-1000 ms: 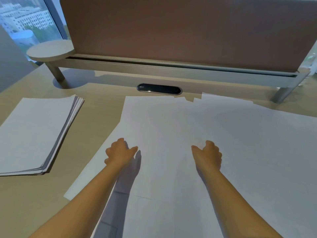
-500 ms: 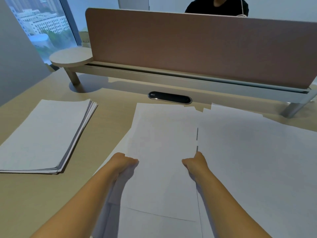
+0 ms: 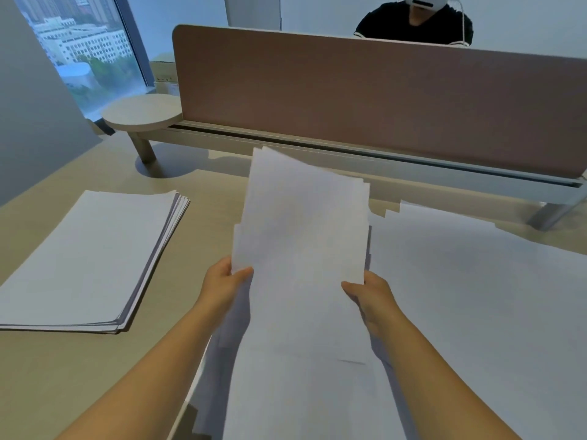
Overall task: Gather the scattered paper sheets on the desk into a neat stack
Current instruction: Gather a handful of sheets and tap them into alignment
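Beige worktop (image 3: 63, 376) runs back to a brown partition screen (image 3: 381, 100), with bare surface showing between a squared stack of paper (image 3: 85, 258) at left and loose white sheets (image 3: 476, 296) spread at right. Left hand (image 3: 222, 285) and right hand (image 3: 371, 296) pinch a raised, uneven sheaf of sheets (image 3: 301, 223), fingers curled around its lower corners.
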Demonstrator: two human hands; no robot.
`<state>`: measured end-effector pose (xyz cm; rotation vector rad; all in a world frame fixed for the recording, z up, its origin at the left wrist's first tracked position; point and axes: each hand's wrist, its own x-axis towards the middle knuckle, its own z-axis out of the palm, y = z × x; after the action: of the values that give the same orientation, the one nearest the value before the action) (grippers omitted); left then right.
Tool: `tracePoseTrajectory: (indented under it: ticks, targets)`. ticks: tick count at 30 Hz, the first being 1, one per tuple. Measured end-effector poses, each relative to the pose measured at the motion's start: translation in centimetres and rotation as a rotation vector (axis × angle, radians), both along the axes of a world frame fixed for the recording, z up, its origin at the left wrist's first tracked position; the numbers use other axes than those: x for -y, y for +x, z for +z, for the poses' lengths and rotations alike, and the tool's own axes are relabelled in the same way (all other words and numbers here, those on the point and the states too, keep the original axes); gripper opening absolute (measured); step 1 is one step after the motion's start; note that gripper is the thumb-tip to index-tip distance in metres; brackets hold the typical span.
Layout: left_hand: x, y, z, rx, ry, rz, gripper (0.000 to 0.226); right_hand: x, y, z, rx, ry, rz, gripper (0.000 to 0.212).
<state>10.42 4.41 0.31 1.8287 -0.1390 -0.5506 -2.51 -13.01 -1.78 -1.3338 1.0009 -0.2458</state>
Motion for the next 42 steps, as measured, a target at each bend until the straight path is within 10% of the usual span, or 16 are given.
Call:
tracePoseTrajectory:
  ticks: [15,42]
  targets:
    - [2.8,-1.4,13.5,0.200,-0.364,0.005,0.030,-0.1,-0.4,16.3,0.332,-0.334,-0.081,0.031]
    - [2.0,-0.7,7.0,0.048,-0.381,-0.084,0.040,2.9,-4.0,11.4,0.210,-0.165,0.110,0.022]
